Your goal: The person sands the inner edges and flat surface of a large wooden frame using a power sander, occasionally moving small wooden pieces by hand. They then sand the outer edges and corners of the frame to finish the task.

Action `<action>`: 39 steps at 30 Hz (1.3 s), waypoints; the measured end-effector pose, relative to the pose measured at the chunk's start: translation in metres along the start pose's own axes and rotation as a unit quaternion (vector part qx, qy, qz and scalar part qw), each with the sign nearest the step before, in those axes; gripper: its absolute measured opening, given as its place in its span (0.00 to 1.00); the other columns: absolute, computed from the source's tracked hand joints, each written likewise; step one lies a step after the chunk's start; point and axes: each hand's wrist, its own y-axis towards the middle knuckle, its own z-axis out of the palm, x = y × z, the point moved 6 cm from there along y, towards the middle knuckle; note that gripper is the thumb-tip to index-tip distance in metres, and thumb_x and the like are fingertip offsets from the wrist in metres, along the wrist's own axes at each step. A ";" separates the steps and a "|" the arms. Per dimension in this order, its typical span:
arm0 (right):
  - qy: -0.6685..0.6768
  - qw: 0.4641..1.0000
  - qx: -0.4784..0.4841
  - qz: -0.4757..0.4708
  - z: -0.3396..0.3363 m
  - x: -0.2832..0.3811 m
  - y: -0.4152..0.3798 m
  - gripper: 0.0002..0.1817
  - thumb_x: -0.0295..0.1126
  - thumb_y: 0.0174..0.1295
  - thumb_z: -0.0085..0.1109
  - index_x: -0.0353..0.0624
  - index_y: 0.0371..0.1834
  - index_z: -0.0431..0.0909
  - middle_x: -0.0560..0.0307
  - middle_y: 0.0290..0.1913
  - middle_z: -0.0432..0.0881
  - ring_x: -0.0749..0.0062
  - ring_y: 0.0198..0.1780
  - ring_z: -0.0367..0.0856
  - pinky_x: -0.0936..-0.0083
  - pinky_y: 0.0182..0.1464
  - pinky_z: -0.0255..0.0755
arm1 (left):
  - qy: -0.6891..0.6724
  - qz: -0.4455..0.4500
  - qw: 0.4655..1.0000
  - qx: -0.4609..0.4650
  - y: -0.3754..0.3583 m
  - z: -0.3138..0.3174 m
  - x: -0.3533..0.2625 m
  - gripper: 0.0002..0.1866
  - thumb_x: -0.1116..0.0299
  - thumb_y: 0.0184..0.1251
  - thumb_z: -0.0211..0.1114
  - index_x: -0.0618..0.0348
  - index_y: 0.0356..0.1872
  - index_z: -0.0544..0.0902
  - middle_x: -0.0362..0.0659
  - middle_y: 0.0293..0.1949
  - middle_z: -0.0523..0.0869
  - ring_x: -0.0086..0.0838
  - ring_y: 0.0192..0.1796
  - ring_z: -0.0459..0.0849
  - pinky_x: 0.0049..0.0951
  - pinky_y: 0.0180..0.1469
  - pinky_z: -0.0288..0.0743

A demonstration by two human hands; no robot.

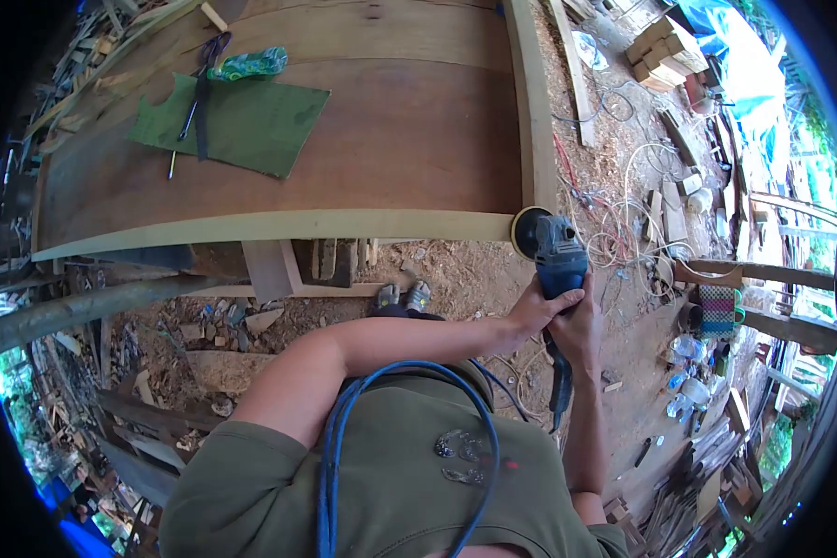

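Observation:
Both of my hands are wrapped round the blue body of an angle grinder (561,262). My left hand (537,309) is on its left side, and my right hand (581,325) is on the right side, close against it. The grinder's round disc (530,232) lies against the corner of a large wooden panel (418,130), where the pale front edge strip (344,224) meets the right-hand strip (534,112). A dark cord hangs below the tool.
On the panel lie a green sheet (242,126), a green plastic bottle (251,63) and a pen-like tool (189,121). Blue cable (333,465) loops over my chest. Cords, wood scraps and a woven basket (717,311) are on the ground to the right.

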 end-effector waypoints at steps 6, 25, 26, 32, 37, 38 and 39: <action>-0.001 1.000 0.011 0.009 0.001 -0.014 0.010 0.37 0.32 0.47 0.64 0.45 0.64 0.62 0.37 0.36 0.84 0.37 0.40 0.83 0.51 0.41 0.76 | 0.001 -0.004 1.000 -0.012 0.008 0.003 0.007 0.34 0.60 0.63 0.72 0.58 0.65 0.65 0.45 0.56 0.79 0.28 0.58 0.80 0.31 0.55 0.80; -0.068 0.946 0.178 -0.261 -0.040 -0.019 0.166 0.40 0.40 0.44 0.68 0.44 0.63 0.64 0.35 0.34 0.83 0.41 0.40 0.84 0.52 0.41 0.77 | -0.170 0.100 0.956 -0.218 0.102 0.053 -0.033 0.28 0.59 0.64 0.70 0.54 0.62 0.70 0.40 0.51 0.81 0.26 0.49 0.84 0.29 0.41 0.83; -0.069 0.941 0.183 -0.275 -0.039 -0.021 0.166 0.41 0.41 0.43 0.69 0.42 0.63 0.64 0.35 0.33 0.83 0.42 0.39 0.85 0.52 0.39 0.77 | -0.189 0.098 0.951 -0.226 0.100 0.055 -0.029 0.26 0.60 0.66 0.69 0.53 0.61 0.71 0.40 0.51 0.81 0.27 0.50 0.84 0.30 0.44 0.83; -0.074 0.919 0.223 -0.317 -0.046 -0.019 0.174 0.41 0.40 0.43 0.69 0.42 0.63 0.63 0.37 0.34 0.84 0.41 0.37 0.85 0.52 0.38 0.77 | -0.229 0.144 0.937 -0.221 0.120 0.049 -0.007 0.30 0.58 0.64 0.70 0.50 0.63 0.67 0.41 0.56 0.77 0.27 0.56 0.80 0.32 0.47 0.82; -0.090 0.909 0.201 -0.355 -0.044 -0.012 0.203 0.40 0.39 0.44 0.69 0.44 0.63 0.63 0.36 0.35 0.84 0.39 0.38 0.84 0.51 0.40 0.76 | -0.215 0.183 0.930 -0.234 0.143 0.053 -0.032 0.18 0.58 0.70 0.63 0.51 0.57 0.77 0.37 0.52 0.82 0.24 0.52 0.82 0.30 0.50 0.80; -0.091 0.908 0.204 -0.354 -0.043 -0.010 0.213 0.39 0.39 0.45 0.69 0.44 0.63 0.63 0.36 0.35 0.84 0.39 0.39 0.84 0.51 0.40 0.76 | -0.211 0.186 0.931 -0.230 0.150 0.051 -0.038 0.19 0.57 0.70 0.64 0.51 0.57 0.76 0.37 0.51 0.82 0.24 0.52 0.82 0.31 0.50 0.80; -0.092 0.908 0.207 -0.352 -0.042 -0.007 0.220 0.39 0.39 0.45 0.69 0.43 0.63 0.63 0.36 0.36 0.84 0.40 0.39 0.84 0.51 0.41 0.76 | -0.208 0.189 0.932 -0.228 0.157 0.049 -0.043 0.19 0.57 0.69 0.64 0.51 0.57 0.76 0.37 0.51 0.82 0.24 0.52 0.82 0.31 0.50 0.80</action>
